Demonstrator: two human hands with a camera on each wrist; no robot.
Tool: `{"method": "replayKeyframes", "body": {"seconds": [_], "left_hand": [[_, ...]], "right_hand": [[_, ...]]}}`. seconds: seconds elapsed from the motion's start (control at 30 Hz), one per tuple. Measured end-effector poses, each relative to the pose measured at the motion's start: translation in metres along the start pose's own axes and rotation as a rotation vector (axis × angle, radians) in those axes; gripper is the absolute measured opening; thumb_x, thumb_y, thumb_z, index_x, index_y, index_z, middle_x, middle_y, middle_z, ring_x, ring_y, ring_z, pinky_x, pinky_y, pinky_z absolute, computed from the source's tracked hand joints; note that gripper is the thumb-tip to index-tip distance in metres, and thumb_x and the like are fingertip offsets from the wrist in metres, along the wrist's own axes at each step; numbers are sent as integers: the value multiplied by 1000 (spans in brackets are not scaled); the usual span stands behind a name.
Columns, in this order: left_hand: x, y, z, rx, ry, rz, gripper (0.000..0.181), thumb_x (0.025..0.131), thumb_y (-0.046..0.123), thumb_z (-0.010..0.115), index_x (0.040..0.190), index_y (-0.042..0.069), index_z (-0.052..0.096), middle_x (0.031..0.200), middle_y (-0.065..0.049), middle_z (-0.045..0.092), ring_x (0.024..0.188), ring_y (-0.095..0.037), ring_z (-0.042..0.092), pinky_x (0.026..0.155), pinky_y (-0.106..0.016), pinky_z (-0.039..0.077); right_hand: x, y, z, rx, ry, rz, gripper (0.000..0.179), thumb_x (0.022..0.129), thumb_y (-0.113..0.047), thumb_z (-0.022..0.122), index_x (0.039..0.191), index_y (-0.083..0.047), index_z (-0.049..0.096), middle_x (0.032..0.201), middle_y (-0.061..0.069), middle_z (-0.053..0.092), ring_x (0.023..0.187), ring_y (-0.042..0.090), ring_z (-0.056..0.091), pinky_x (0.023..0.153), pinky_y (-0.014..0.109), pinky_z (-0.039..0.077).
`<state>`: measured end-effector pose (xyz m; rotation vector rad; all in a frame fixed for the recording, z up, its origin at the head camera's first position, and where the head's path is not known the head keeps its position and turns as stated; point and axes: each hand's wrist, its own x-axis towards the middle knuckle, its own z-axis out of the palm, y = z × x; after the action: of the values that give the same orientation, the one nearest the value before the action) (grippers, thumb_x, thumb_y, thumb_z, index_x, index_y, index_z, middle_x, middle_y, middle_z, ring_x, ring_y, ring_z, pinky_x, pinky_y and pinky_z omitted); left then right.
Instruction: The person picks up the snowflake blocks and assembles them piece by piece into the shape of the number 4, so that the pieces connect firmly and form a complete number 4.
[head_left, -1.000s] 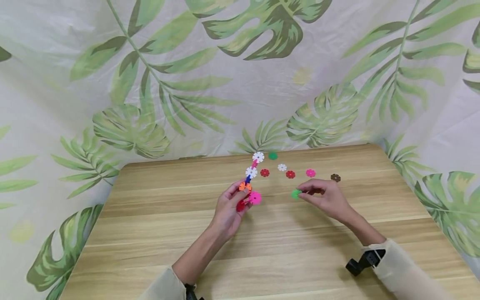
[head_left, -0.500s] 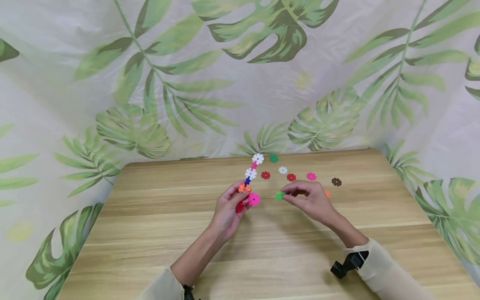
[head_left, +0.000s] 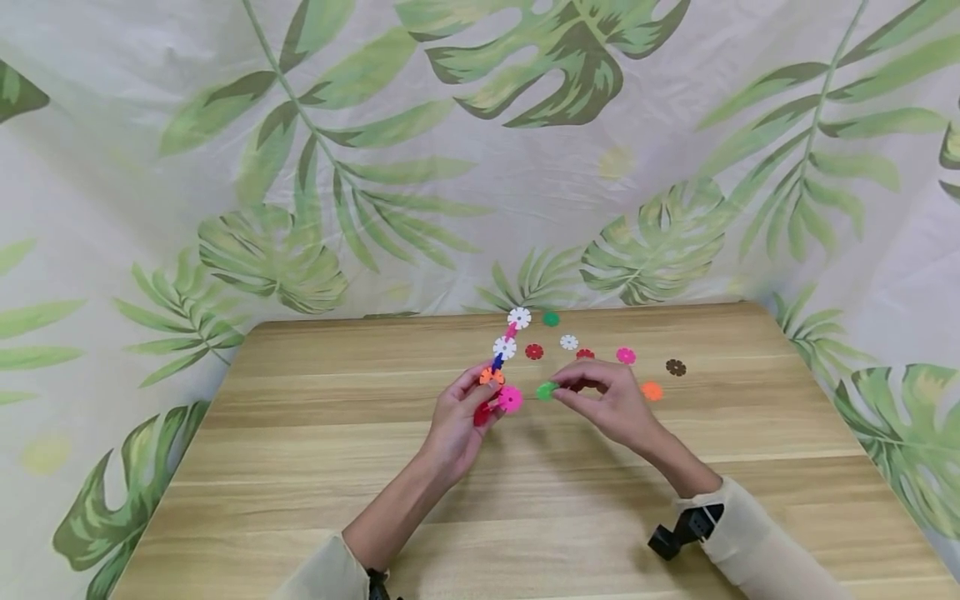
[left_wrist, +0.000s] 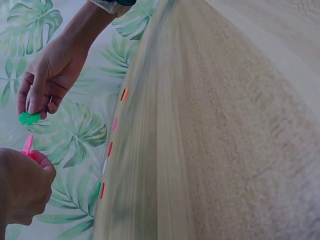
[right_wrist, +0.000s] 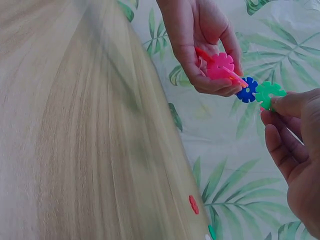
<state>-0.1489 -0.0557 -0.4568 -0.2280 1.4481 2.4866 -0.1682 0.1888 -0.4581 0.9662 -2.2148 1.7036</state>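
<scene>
My left hand [head_left: 454,421] grips a chain of notched plastic discs joined edge to edge, raised above the table. White discs [head_left: 504,347] stand at its far part, with a pink one between them. Nearer the fingers come a blue disc [right_wrist: 246,90] and an orange disc [head_left: 492,377]. A pink disc [head_left: 511,399] and a red disc [head_left: 482,414] sit at the hand's end. Between thumb and fingertips my right hand [head_left: 611,400] pinches a light green disc [head_left: 547,390], just right of the pink disc and apart from it in the head view.
Loose discs lie toward the back of the wooden table [head_left: 315,467]: dark green [head_left: 551,319], white [head_left: 569,342], red [head_left: 534,352], pink [head_left: 626,356], brown [head_left: 676,367] and orange [head_left: 652,391]. Another red disc [head_left: 585,354] is partly behind the right hand. Leaf-patterned cloth [head_left: 420,208] hangs behind.
My right hand has moved left with the light green disc, closer to the chain, uncovering the orange disc on the table. The left hand has stayed nearly still.
</scene>
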Motion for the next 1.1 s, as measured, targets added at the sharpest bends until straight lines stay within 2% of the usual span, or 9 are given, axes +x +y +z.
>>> {"method": "replayKeyframes", "body": {"seconds": [0.37, 0.73, 1.1], "left_hand": [[1, -1, 2, 4, -7, -3, 35, 108, 4, 57, 143, 5, 59, 117, -5, 65, 103, -15, 67, 89, -27, 60], [1, 0, 7, 6, 5, -16, 37, 107, 4, 58, 143, 10, 62, 117, -3, 64, 100, -13, 66, 87, -25, 59], [3, -2, 11, 21, 13, -13, 36, 107, 4, 58, 143, 7, 60, 117, -5, 66, 103, -14, 69, 86, -25, 59]], "right_hand": [[2, 1, 12, -35, 41, -28, 20, 87, 10, 81, 101, -3, 81, 96, 9, 79, 82, 17, 73, 71, 26, 62], [1, 7, 19, -62, 82, -35, 19, 86, 9, 83, 99, -5, 82, 96, 8, 79, 83, 16, 73, 74, 24, 62], [3, 7, 21, -83, 62, -151, 23, 84, 15, 81, 98, -3, 81, 94, 10, 79, 82, 19, 74, 73, 25, 62]]}}
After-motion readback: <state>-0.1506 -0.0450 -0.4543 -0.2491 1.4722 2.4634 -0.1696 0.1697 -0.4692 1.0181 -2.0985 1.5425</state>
